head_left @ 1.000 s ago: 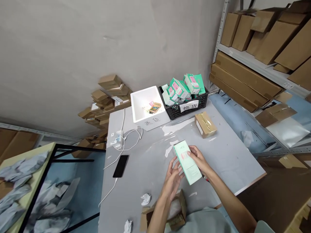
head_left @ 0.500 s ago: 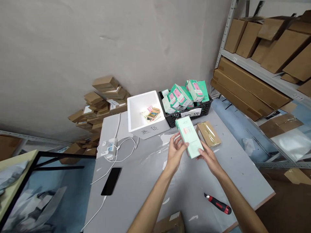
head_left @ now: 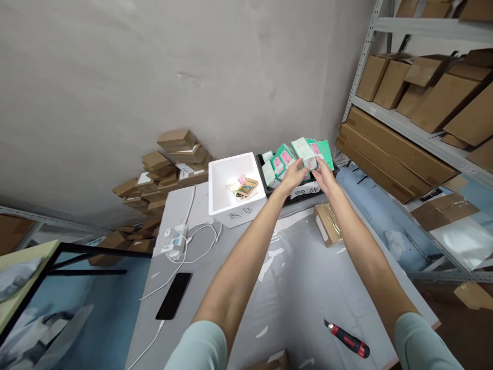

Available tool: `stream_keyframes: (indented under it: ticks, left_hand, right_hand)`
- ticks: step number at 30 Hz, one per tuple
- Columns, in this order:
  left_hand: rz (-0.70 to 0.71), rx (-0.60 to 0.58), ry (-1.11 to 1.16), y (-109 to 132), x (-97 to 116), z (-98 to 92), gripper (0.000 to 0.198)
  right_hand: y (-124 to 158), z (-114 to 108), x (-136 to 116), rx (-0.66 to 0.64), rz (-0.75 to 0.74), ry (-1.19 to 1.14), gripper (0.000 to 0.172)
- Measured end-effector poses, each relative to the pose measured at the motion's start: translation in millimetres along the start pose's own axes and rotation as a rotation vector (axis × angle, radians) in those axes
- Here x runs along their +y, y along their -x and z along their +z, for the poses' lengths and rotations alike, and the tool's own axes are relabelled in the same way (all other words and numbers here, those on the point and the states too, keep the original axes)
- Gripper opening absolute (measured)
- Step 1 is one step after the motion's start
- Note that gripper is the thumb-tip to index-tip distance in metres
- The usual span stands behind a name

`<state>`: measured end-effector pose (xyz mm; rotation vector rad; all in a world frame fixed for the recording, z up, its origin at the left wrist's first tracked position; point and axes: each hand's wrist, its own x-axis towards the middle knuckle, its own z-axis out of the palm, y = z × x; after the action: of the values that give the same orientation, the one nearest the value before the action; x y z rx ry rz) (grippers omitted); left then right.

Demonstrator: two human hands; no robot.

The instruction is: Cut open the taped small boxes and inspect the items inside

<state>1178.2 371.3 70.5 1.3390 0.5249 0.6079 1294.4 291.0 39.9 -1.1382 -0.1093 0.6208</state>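
Both arms reach forward over a black plastic crate (head_left: 287,199) piled with green and pink product boxes (head_left: 280,160). My left hand (head_left: 294,176) and my right hand (head_left: 324,173) close on the near end of a pale green box (head_left: 303,150), one at each side. That box is at the top of the pile, among the others; whether it rests on them I cannot tell. Some of the boxes and part of the crate's front are hidden behind my hands.
Left of the crate stands a white foam box (head_left: 231,205) with papers inside. A taped cardboard box (head_left: 327,224), a utility knife (head_left: 347,339), a phone (head_left: 174,296) and a power strip (head_left: 176,241) lie on the table. Shelves of cartons (head_left: 447,103) rise at right.
Both hands have carried the pale green box forward and away from me, from above the table to the top of the crate's pile. The view has shifted slightly.
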Motion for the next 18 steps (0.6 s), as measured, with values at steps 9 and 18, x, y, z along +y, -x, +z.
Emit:
stream_keyframes:
  ticks: [9, 18]
  left_hand:
    - [0.013, -0.1, -0.176, 156, -98, -40.5, 0.053]
    - [-0.252, 0.267, -0.096, 378, -129, -100.2, 0.055]
  right_hand:
    - [50, -57, 47, -0.03, 0.174, -0.044, 0.031]
    - [289, -146, 137, -0.489, 0.467, 0.286, 0.064]
